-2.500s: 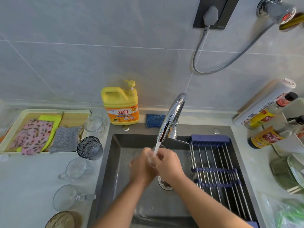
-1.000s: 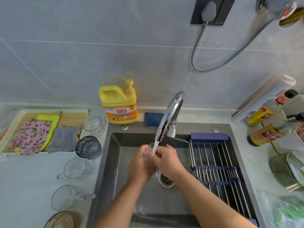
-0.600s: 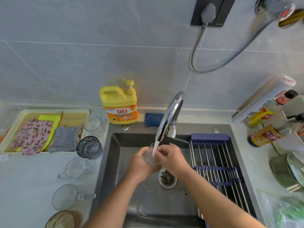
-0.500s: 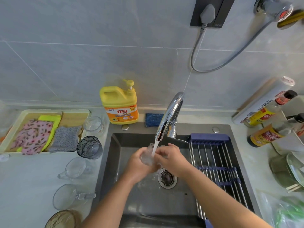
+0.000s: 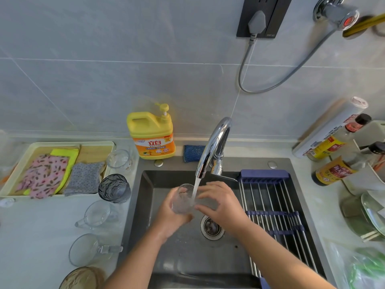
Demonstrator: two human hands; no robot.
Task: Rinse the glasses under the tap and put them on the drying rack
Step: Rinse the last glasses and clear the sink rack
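The left hand (image 5: 169, 215) wraps its fingers round the glass (image 5: 183, 202), the right hand (image 5: 221, 203) cups its side; keep the mouth under the tap (image 5: 214, 142) stream; turn slowly, since wet glass probably slips.

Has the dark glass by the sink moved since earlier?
No. The dark glass stands at the tray's near right corner, left of the sink, as before.
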